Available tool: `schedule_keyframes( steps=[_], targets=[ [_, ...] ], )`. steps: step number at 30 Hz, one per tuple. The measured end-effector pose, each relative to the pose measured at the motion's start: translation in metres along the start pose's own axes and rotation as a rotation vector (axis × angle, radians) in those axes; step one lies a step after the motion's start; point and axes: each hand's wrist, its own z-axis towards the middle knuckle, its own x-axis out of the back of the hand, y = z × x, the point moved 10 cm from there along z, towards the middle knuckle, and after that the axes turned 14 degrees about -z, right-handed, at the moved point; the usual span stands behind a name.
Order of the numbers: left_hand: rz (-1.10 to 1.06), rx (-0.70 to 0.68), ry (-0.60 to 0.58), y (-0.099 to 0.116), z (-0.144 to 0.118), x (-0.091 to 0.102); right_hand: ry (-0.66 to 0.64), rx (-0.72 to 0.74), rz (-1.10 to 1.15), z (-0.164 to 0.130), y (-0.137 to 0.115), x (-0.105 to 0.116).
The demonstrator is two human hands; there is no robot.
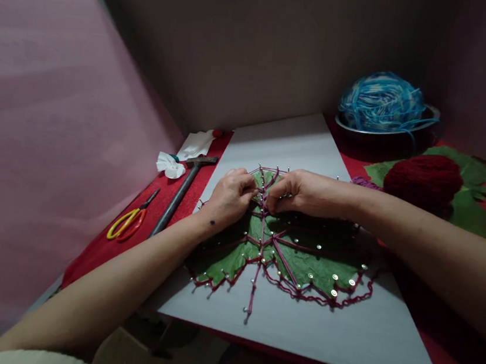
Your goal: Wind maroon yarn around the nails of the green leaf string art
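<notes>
A green leaf (pixel 233 262) lies on a white board (pixel 330 340), ringed by several nails (pixel 319 247). Dark red yarn (pixel 312 299) follows the nails along its lower edge, with a loose wavy strand at the lower right. Purple yarn (pixel 262 231) runs up the leaf's midrib and out along its side veins. At the upper midrib, my left hand (pixel 235 193) is closed, fingertips pinched at the purple yarn. Just right of it, my right hand (pixel 292 191) bends its thumb and fingers together on the same yarn. Both hands partly cover the leaf's upper part.
On the red cloth at left lie a hammer (pixel 181 195), yellow-and-orange-handled scissors (pixel 129 222) and crumpled white paper (pixel 170 165). At right are a dark red yarn ball (pixel 423 180), purple yarn (pixel 365 183), green leaves (pixel 472 213) and a metal bowl (pixel 364 129) with blue yarn (pixel 381 101).
</notes>
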Motion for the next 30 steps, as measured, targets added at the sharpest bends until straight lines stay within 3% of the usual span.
schedule_keyframes(
  steps=[6, 10, 14, 18, 25, 30],
  targets=[
    [0.03, -0.001, 0.002, 0.0, 0.0, 0.0, 0.072, -0.032, 0.074, -0.002, -0.002, 0.014],
    [0.08, -0.034, 0.005, 0.006, 0.004, -0.005, 0.023, -0.125, 0.082, -0.007, 0.008, 0.019],
    [0.248, -0.179, -0.049, 0.022, 0.007, -0.014, 0.018, -0.121, 0.042, -0.012, 0.01, 0.03],
    [0.295, -0.278, -0.125, 0.032, 0.007, -0.023, -0.008, -0.13, -0.172, -0.018, 0.013, 0.042],
    [0.179, -0.123, -0.041, 0.017, 0.007, -0.006, 0.126, -0.174, -0.282, -0.022, 0.005, 0.063],
    [0.347, -0.222, 0.008, 0.025, 0.003, -0.009, 0.265, -0.162, -0.498, -0.027, -0.016, 0.083]
  ],
)
